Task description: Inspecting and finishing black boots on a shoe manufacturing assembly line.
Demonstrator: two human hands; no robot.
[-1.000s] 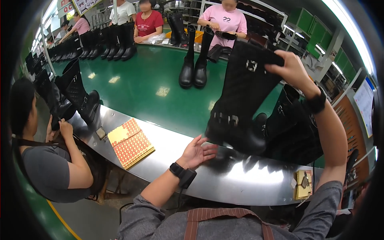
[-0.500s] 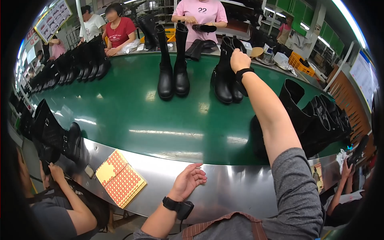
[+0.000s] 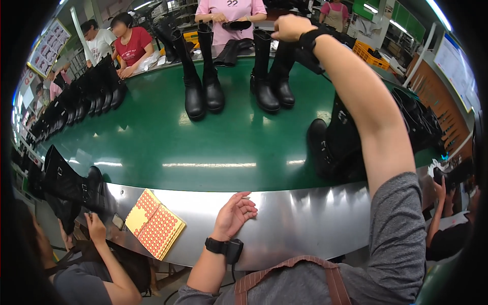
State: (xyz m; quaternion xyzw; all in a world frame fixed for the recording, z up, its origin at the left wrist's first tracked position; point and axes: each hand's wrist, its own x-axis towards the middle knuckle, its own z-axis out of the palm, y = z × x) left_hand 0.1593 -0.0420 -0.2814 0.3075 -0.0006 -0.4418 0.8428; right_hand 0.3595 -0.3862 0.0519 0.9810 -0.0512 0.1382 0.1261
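At the far side of the green table, my right hand (image 3: 292,29) is at the shaft tops of a pair of black tall boots (image 3: 265,91). Its curled fingers meet the top rim; the hand partly hides the right boot's top. Both boots stand upright, side by side. Left of them stands another upright pair of black tall boots (image 3: 194,96). My left hand (image 3: 235,216) hovers or rests by the near metal edge (image 3: 300,218), palm turned up, fingers loosely bent and holding nothing. Nearest to it is a yellow stack of sheets with round red stickers (image 3: 157,229).
More black boots (image 3: 325,147) crowd the right, partly behind my right arm. A boot row (image 3: 91,96) lines the far left. At near left, a co-worker's hand (image 3: 95,226) is beside buckled boots (image 3: 76,183). Co-workers stand opposite, one in pink (image 3: 231,10) handling a boot.
My view has swung rightward. The pair at my right hand stands slightly farther away, its shafts straighter and more apart. My right hand has moved up to the rim; my left hand keeps its pose.
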